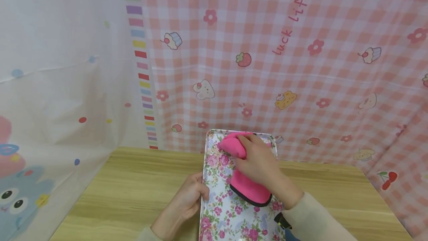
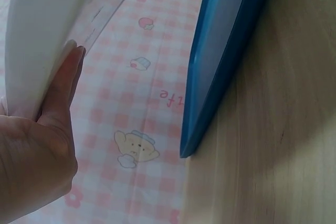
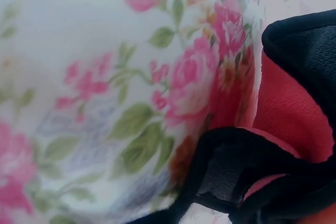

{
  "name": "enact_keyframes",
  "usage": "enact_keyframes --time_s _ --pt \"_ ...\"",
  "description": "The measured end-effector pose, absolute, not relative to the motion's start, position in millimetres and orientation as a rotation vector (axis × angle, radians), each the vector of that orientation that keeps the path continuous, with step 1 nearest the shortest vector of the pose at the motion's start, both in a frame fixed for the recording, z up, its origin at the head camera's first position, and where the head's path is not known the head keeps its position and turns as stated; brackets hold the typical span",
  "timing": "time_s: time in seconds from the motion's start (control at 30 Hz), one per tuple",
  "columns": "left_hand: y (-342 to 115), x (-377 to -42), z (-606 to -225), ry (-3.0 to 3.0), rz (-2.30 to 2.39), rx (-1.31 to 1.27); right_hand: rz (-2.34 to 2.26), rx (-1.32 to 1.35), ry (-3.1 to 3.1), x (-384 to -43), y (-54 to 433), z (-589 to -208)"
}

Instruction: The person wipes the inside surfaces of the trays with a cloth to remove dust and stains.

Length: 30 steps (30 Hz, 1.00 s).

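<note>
A rectangular tray [image 1: 217, 185] with a raised rim and a pink rose print is held up at a tilt over the wooden table. My left hand [image 1: 190, 196] grips its left edge, thumb on the rim and fingers behind. The left wrist view shows the tray's plain white underside [image 2: 42, 30] along that hand. In my right hand [image 1: 259, 161] is a bunched pink cloth [image 1: 249, 187] with black edging, held against the tray's upper part. Close up in the right wrist view, folds of the cloth [image 3: 291, 111] lie against the flowered surface [image 3: 105, 129].
A blue-rimmed flat object [image 2: 194, 103] stands on the wooden table [image 2: 283, 129] in the left wrist view. Behind the table [image 1: 140, 185] hangs a pink checked curtain [image 1: 220, 51], with a white printed sheet [image 1: 67, 96] at the left.
</note>
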<state>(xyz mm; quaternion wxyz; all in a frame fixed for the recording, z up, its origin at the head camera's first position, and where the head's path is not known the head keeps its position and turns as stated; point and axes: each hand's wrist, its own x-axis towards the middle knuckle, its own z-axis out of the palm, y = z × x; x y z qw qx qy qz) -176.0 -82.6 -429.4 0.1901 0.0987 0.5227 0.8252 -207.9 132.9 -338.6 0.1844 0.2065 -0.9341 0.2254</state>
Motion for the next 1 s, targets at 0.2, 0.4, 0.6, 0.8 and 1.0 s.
enact_keyframes --time_s 0.2,0.4,0.6,0.8,1.0 --pt "-80.6 -174.3 -428.5 1.48 2.312 0.282 0.629 0.659 -2.635 -208.0 122.5 -337.8" --pt "-78.7 -172.7 -428.1 1.504 2.307 0.281 0.627 0.754 -2.61 -208.4 115.0 -336.1" --pt "-77.7 -172.2 -428.7 1.502 2.305 0.282 0.597 0.842 -2.603 -211.1 112.9 -334.4" --pt "-77.6 -171.5 -429.4 1.503 2.289 0.293 0.558 0.93 -2.615 -212.2 113.9 -330.5" --pt "-77.0 -170.8 -428.9 1.504 2.289 0.293 0.511 0.999 -2.626 -212.5 114.4 -328.0"
